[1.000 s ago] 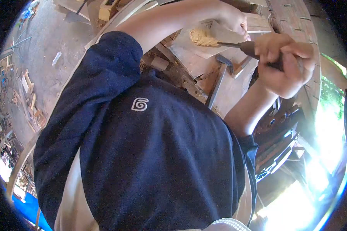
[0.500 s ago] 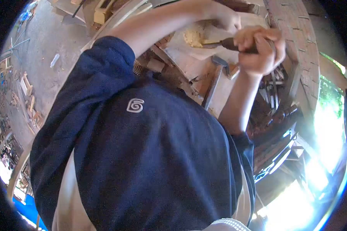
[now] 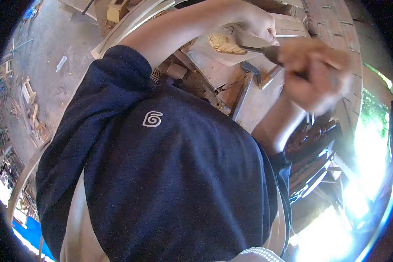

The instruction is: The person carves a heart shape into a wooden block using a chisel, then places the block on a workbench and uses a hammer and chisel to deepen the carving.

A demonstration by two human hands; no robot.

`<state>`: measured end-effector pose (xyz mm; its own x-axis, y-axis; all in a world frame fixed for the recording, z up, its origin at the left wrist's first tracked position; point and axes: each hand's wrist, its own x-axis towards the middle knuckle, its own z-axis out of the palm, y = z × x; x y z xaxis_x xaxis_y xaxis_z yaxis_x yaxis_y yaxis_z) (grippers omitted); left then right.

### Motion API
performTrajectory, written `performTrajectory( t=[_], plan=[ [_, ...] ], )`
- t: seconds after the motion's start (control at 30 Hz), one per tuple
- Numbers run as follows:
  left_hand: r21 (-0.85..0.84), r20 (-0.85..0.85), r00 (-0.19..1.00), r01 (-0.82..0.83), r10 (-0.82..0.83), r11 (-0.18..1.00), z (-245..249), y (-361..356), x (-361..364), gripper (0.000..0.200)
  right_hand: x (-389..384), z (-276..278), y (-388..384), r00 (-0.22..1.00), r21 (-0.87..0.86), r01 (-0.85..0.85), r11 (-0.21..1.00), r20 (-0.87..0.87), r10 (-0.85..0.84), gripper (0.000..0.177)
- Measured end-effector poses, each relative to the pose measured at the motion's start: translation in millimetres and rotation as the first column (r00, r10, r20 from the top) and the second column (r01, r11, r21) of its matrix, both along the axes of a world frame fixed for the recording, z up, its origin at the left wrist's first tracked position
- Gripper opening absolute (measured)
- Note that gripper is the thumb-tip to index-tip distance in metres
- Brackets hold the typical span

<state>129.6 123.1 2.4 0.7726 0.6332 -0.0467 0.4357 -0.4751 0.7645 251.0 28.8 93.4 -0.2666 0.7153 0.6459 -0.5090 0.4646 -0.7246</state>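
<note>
My right hand (image 3: pixel 314 76), blurred, is closed around the dark handle of a slim tool (image 3: pixel 270 53). Its narrow metal blade points left, and the tip is at the right end of a yellowish, rough-carved wooden piece (image 3: pixel 225 44). That piece lies on a pale board (image 3: pixel 207 50). Just above the tool, my left hand (image 3: pixel 262 27) is bent at the wrist with its fingers curled; whatever they grip is hidden. A dark-headed tool (image 3: pixel 251 69) rests below the blade.
Long planks (image 3: pixel 334 30) run along the upper right. Wood blocks (image 3: pixel 177 70) and boards lie by my chest. Curved wooden strips (image 3: pixel 137 22) are at the upper left, beyond them a concrete floor (image 3: pixel 59 43) with scattered wood pieces. Bright daylight enters at the right.
My right hand has moved right and down, drawing the tool's handle with it. The blade now covers less of the yellowish piece. My left hand has shifted only slightly.
</note>
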Motion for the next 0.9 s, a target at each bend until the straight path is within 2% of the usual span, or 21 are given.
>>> performTrajectory(
  t=[0.03, 0.07, 0.1, 0.2, 0.23, 0.27, 0.33, 0.37, 0.43, 0.53, 0.57, 0.6, 0.67, 0.73, 0.8, 0.87, 0.9],
  plan=[
    [0.005, 0.003, 1.0, 0.002, -0.002, 1.0, -6, 6, 2, 0.031, -6, -12, -2, 0.99, 0.037, 0.099, 0.994, 0.097, -0.102, 0.004],
    [0.042, 0.031, 0.996, 0.082, -0.083, 0.996, -15, 16, 3, 0.031, -8, -25, -2, 0.961, 0.085, 0.191, 0.978, 0.187, -0.204, 0.004],
    [0.077, 0.055, 0.985, 0.159, -0.164, 0.984, -15, 17, 1, 0.031, -12, -31, -4, 0.97, -0.032, 0.142, 0.989, 0.204, -0.132, 0.006],
    [0.069, -0.008, 0.993, 0.118, -0.118, 0.991, -13, 11, 1, 0.031, -9, -15, -8, 0.985, -0.038, 0.103, 0.994, 0.145, -0.097, 0.007],
    [0.066, -0.009, 0.993, 0.118, -0.117, 0.991, -7, 8, -1, 0.031, -8, -6, -8, 0.988, 0.045, 0.079, 0.996, 0.129, -0.084, 0.008],
    [0.016, -0.001, 0.998, 0.06, -0.06, 0.998, -2, 5, -2, 0.032, -8, 6, -14, 0.993, 0.042, 0.059, 0.997, 0.097, -0.063, 0.011],
    [-0.04, 0.007, 1.0, 0.008, -0.008, 0.999, -2, -2, 0, 0.032, -8, -8, -10, 0.947, 0.155, 0.241, 0.958, 0.179, -0.267, 0.011],
    [-0.028, 0.011, 1.0, 0.015, -0.015, 0.999, -1, -3, 0, 0.032, -8, -16, -9, 0.947, 0.157, 0.242, 0.958, 0.178, -0.268, 0.011],
    [0.001, 0.015, 1.0, 0.019, -0.019, 1.0, 2, -3, -4, 0.033, -12, -26, -6, 0.984, 0.005, 0.113, 0.994, 0.141, -0.113, 0.008],
    [0.037, 0.023, 0.999, 0.043, -0.044, 0.998, 2, -2, -3, 0.034, -7, -8, -7, 0.986, 0.053, 0.119, 0.992, 0.111, -0.124, 0.007],
    [0.038, 0.025, 0.999, 0.039, -0.04, 0.999, 0, 0, -2, 0.034, -1, -2, -5, 0.984, 0.129, 0.139, 0.982, 0.092, -0.152, 0.009],
    [0.041, 0.013, 1.0, 0.019, -0.02, 0.999, -6, 3, 1, 0.033, -1, 4, -8, 0.998, -0.004, 0.056, 0.998, -0.04, -0.056, 0.006],
    [0.042, 0.001, 1.0, 0.002, -0.002, 0.999, -19, 11, 5, 0.032, -2, -13, -3, 0.926, 0.237, 0.297, 0.925, 0.163, -0.339, 0.004],
    [0.121, 0.05, 0.982, 0.175, -0.182, 0.977, -15, 19, 2, 0.031, -5, -28, -1, 0.99, -0.046, 0.088, 0.995, 0.114, -0.082, 0.005],
    [0.096, 0.029, 0.992, 0.123, -0.126, 0.988, -9, 10, 0, 0.03, -5, -26, -3, 0.992, -0.048, 0.084, 0.995, 0.1, -0.079, 0.006],
    [-0.028, -0.062, 0.998, 0.031, -0.033, 0.999, 3, 5, -3, 0.035, -8, -8, -8, 0.988, 0.099, 0.116, 0.988, 0.094, -0.126, 0.008],
    [-0.151, -0.061, 0.997, 0.044, -0.054, 0.988, 2, 5, 7, 0.049, -10, 2, -14, 0.998, 0.038, 0.065, 0.997, 0.017, -0.065, 0.009]
  ],
)
